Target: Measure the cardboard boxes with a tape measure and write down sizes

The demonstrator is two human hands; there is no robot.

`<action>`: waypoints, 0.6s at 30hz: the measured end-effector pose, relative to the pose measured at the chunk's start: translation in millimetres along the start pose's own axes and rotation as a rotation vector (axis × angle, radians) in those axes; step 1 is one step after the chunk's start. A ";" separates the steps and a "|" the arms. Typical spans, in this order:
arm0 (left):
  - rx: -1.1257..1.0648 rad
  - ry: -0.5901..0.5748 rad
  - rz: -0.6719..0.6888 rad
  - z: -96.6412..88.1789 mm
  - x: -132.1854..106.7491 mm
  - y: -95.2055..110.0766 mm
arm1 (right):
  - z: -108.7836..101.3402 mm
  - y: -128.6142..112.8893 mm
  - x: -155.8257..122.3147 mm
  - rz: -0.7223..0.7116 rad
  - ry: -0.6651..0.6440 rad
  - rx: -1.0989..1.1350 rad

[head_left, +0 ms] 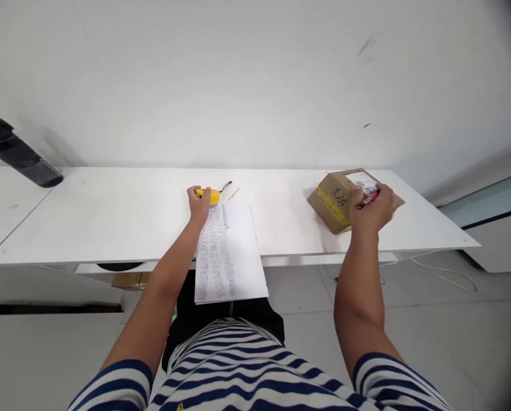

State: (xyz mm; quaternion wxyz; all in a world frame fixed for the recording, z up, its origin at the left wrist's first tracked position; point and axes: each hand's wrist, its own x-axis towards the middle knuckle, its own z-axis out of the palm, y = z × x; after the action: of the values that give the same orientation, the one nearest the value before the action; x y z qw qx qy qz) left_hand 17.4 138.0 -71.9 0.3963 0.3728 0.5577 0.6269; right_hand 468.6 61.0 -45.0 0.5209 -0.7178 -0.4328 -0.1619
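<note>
My left hand [199,204] is closed around a yellow tape measure [214,197], whose black wrist strap trails off to the right on the white tabletop. Just below it lies a stack of paper sheets [234,251] covered in handwriting, its lower part hanging past the table's front edge. On the right, my right hand [374,208] is closed on a slim red-and-black pen [369,200], held over a cardboard box [330,200]. The box carries a white label [361,181], yellow tape and dark handwritten characters. Whether my fingers also press on the box is hard to see.
A tall roll wrapped in black plastic [20,151] leans at the far left. The white table [122,217] stands against a pale wall. Under it are small cardboard boxes [127,280], and a white cable [446,273] lies on the floor at right.
</note>
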 end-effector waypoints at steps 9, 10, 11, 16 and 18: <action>-0.032 -0.018 -0.001 1.5 8.5 -2.9 | -24.0 -44.1 -14.9 -0.175 -0.325 0.071; -0.049 -0.018 -0.013 1.7 10.0 -3.1 | -25.9 -52.7 -20.6 -0.202 -0.368 0.097; -0.066 -0.019 -0.026 2.0 11.8 -2.8 | -27.3 -61.2 -26.0 -0.233 -0.405 0.123; -0.223 -0.007 -0.158 2.8 25.5 15.1 | -32.0 -103.9 -45.2 -0.352 -0.458 0.155; -0.361 -0.002 -0.214 1.6 30.9 30.3 | -35.5 -121.8 -55.0 -0.349 -0.323 0.084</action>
State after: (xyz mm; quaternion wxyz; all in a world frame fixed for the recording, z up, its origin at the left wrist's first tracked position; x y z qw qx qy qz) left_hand 3.8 164.9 -40.8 0.5213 0.2349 0.4723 0.6708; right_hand 348.7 14.7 5.8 0.4387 -0.6262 -0.6343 -0.1144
